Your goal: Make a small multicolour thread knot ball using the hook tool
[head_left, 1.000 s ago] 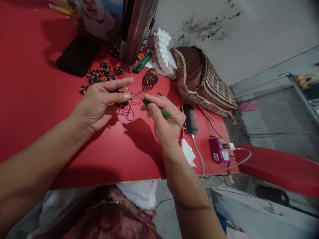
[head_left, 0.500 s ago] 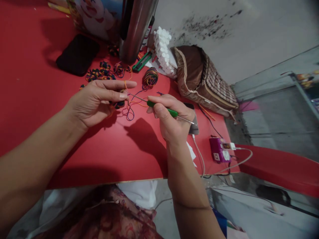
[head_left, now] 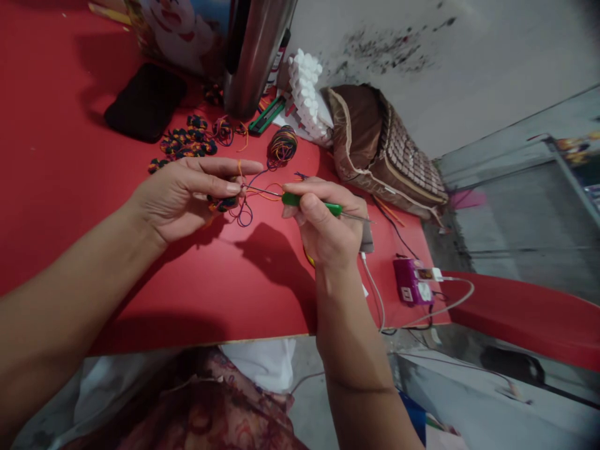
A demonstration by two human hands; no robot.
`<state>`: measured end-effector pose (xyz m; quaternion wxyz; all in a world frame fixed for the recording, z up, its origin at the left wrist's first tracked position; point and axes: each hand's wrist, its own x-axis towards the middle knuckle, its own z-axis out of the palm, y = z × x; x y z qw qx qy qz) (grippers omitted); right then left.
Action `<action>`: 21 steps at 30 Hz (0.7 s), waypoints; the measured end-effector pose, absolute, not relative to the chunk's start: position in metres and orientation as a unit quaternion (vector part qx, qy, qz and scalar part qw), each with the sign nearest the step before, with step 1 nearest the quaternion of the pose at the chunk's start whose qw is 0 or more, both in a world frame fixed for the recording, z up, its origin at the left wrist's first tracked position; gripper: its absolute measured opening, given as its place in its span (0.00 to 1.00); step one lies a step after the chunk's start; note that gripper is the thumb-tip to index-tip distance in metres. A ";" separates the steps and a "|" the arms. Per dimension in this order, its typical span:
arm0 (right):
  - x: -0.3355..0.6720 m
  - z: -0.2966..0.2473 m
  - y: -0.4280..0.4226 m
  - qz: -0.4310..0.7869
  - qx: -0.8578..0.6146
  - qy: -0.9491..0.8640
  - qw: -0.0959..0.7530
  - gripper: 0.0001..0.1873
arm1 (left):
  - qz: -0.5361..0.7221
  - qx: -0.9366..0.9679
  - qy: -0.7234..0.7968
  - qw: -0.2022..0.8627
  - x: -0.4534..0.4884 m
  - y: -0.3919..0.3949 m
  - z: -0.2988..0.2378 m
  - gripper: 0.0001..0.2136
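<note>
the left hand (head_left: 173,194) has a narrow grip, thumb and fingers pinching a small dark crocheted piece (head_left: 224,203) with orange and pink flecks. an orange strand (head_left: 240,167) passes over its outstretched forefinger. the right hand (head_left: 330,215) has its grip closed round the green handle of a hook (head_left: 291,199), held like a pen; the thin metal shaft points left, its tip at the edge of the piece by the left thumb, though the stitch there is too small to make out. the handle's other end shows a second thin shaft past the knuckles.

both hands are above the red counter (head_left: 187,306), with the piece between them on the left hand's side. loose loops of yarn (head_left: 244,217) hang or lie just below the tip, and the multicoloured ball (head_left: 283,145) sits beyond the hands. finished-looking clusters (head_left: 190,140) in the same colours lie beyond the left hand, near a black case (head_left: 145,103). a green cutter (head_left: 267,117) lies by the foot of a metal flask (head_left: 257,62). a phone (head_left: 368,239) is mostly hidden behind the right hand, its white cable (head_left: 375,287) running toward the counter's near edge.
</note>
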<state>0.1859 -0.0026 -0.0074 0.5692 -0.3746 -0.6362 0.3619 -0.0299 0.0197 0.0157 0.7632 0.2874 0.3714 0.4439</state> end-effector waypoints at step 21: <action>0.166 -0.031 -0.004 0.339 -0.404 -0.622 0.578 0.18 | 0.552 0.259 0.312 0.729 -0.016 0.017 -0.001 0.11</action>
